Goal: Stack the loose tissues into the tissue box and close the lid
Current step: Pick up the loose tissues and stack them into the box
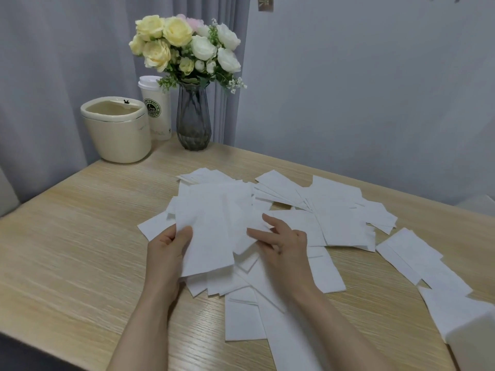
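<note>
Several loose white tissues lie scattered over the middle and right of the wooden table. My left hand grips a small stack of tissues by its lower left edge, thumb on top, lifted a little above the pile. My right hand rests with spread fingers on the right side of that stack, pinching a tissue edge. A cream round container with its lid tipped inward stands at the back left; it may be the tissue box. A white block sits at the right edge.
A white paper cup with a green logo and a grey glass vase of yellow and white flowers stand at the back beside the cream container. Grey curtain and wall lie behind the table. Bare wood shows on the table's left side.
</note>
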Available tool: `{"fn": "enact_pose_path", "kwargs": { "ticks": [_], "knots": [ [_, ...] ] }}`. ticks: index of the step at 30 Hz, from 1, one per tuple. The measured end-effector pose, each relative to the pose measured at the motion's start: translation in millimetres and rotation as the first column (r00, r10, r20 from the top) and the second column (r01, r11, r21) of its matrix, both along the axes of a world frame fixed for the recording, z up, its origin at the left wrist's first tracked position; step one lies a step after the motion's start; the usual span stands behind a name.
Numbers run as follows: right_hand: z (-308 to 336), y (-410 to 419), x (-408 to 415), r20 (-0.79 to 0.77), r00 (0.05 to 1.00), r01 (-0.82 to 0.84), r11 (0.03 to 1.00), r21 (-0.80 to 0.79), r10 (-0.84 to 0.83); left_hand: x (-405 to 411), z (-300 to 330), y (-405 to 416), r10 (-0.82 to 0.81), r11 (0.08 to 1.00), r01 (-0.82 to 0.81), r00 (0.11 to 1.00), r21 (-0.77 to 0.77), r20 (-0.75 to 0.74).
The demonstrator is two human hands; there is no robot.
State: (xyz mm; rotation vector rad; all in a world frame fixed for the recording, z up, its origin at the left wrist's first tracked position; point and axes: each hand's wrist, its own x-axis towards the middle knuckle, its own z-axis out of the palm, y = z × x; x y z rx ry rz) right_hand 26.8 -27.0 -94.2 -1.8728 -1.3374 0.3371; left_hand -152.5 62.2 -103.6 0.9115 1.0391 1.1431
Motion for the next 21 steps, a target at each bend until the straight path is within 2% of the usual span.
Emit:
{"fn": "enact_pose_path", "kwargs": {
  "ticks": [4,9,13,15,18,19,21],
  "knots": [
    [-4.2,-33.4,12.4,0.011,0.998,0.067,0.992,0.111,-0.068,0.3,3.4,-3.8,-0.015,1.000,0.015,1.000,0.013,-0.002],
    [-2.1,-75.3,16.5,-0.232,0.970,0.085,0.995,0.056,-0.070,4.0,9.5,-19.2,-0.041,0.999,0.041,0.999,0.000,0.015],
    [3.2,-90.3,18.5,-0.420,0.907,0.035,0.999,-0.023,-0.041,8.3,10.8,-36.2,-0.077,0.997,0.077,0.997,0.005,0.009],
    [7.6,-89.8,21.2,-0.531,0.846,0.020,0.999,-0.038,-0.037,11.1,10.4,-40.6,-0.093,0.996,0.093,0.996,0.000,0.010],
    [16.8,-80.3,27.1,-0.716,0.684,0.181,0.983,-0.020,-0.140,15.7,9.2,-43.8,-0.132,0.991,0.132,0.991,-0.012,-0.007],
    [19.5,-76.2,27.4,-0.744,0.645,0.219,0.975,-0.039,-0.175,16.6,8.3,-44.2,-0.146,0.989,0.146,0.989,-0.011,-0.020],
    [20.2,-69.5,27.1,-0.744,0.631,0.227,0.969,-0.097,-0.222,17.3,6.8,-44.6,-0.163,0.987,0.163,0.986,-0.009,-0.037]
  ]
}}
